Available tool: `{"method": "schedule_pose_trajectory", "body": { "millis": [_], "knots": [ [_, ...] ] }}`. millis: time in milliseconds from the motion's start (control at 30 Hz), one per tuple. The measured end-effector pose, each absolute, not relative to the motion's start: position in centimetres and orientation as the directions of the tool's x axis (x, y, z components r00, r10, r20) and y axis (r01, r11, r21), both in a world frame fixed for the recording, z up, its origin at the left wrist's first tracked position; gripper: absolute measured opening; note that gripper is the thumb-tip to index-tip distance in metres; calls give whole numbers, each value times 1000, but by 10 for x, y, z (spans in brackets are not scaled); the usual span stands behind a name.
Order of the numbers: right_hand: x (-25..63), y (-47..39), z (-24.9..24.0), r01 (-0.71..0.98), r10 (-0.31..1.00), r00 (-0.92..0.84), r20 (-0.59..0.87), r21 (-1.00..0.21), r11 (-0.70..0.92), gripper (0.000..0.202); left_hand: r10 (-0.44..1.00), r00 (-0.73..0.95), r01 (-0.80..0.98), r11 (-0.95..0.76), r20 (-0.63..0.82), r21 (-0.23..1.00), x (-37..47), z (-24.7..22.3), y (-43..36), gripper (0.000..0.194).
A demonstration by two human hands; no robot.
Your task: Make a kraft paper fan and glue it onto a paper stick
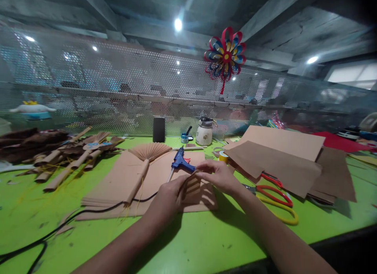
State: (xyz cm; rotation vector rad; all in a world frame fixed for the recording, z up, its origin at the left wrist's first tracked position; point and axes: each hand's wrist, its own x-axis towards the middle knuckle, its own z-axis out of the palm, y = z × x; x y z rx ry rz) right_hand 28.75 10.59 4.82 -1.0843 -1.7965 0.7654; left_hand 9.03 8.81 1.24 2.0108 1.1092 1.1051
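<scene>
Between my two hands is a folded piece of brown paper [192, 187], pleated and held above a stack of brown paper sheets [106, 187]. My left hand [169, 195] is closed on its left side. The fingers of my right hand [216, 175] pinch its top edge. Just beyond my hands, a blue glue gun [179, 160] lies on the stack, its black cord [114, 205] running to the lower left. A brown paper fan [144, 164] with a rolled paper handle rests on the sheets to the left.
Scissors [277, 199] with red and yellow handles lie right of my right hand, beside loose brown sheets [277, 160]. Several finished fans [79, 156] are piled at the left. A white jar [204, 132] and a black box [159, 129] stand at the back, before a perforated metal screen [132, 81].
</scene>
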Motion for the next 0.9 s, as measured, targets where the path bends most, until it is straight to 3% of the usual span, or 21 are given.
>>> {"method": "schedule_pose_trajectory", "body": {
  "millis": [67, 133, 333, 467, 567, 767, 900],
  "knots": [
    [290, 107, 49, 388, 867, -246, 434, -776, 498, 6, 870, 304, 402, -487, 389, 775, 89, 8, 91, 28],
    [294, 109, 50, 400, 838, -280, 469, -736, 546, 11, 872, 284, 395, -485, 398, 780, 89, 5, 93, 25],
    [308, 115, 50, 410, 822, -370, 433, -718, 563, 17, 866, 326, 355, -484, 380, 800, 88, 4, 96, 23],
    [322, 120, 53, 444, 857, -254, 448, -733, 515, 20, 866, 327, 397, -490, 379, 776, 89, 6, 95, 25],
    [323, 122, 54, 361, 861, -157, 484, -783, 506, 23, 867, 319, 379, -487, 383, 787, 90, 7, 95, 25],
    [291, 115, 42, 148, 962, -45, 269, -951, 273, 43, 942, 279, 251, -257, 185, 933, 92, 10, 98, 35],
    [273, 108, 31, 173, 978, -122, 168, -967, 188, 42, 950, 276, 143, -189, 145, 971, 91, 7, 101, 36]
  ]
}}
